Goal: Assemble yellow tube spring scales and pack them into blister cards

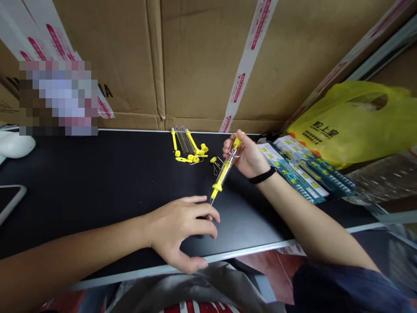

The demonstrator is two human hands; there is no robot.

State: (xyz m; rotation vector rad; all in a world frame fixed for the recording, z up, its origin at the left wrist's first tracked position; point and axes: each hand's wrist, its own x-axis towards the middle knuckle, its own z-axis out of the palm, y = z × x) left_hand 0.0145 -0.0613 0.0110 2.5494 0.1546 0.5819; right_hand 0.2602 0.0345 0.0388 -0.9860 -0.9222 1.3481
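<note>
The right hand point(243, 153) holds a clear tube point(226, 167) with yellow fittings over the middle of the black bench point(107, 187), and its fingers are clamped around the upper end. Taking this tube as the centre of the clock, it leans with its upper end towards 1 o'clock and its thin metal tip point(212, 201) towards 7 o'clock. At 7 o'clock is the left hand point(184, 222), palm down, the thumb well apart from the bent fingers; the tip lies just by the forefinger, but it is partly hidden, so I cannot tell whether they touch. Near the tube, at 10 o'clock, a bent wire piece point(216, 165) with a yellow part lies on the bench, and farther that way are loose yellow parts point(196, 159) beside some clear empty tubes point(183, 142). At 3 o'clock are printed packages point(293, 167), and between 2 and 3 stands a yellow bag point(355, 121). A phone point(9, 200) lies well apart, at 9 o'clock. Large cardboard point(202, 65) rises at 12 o'clock.
</note>
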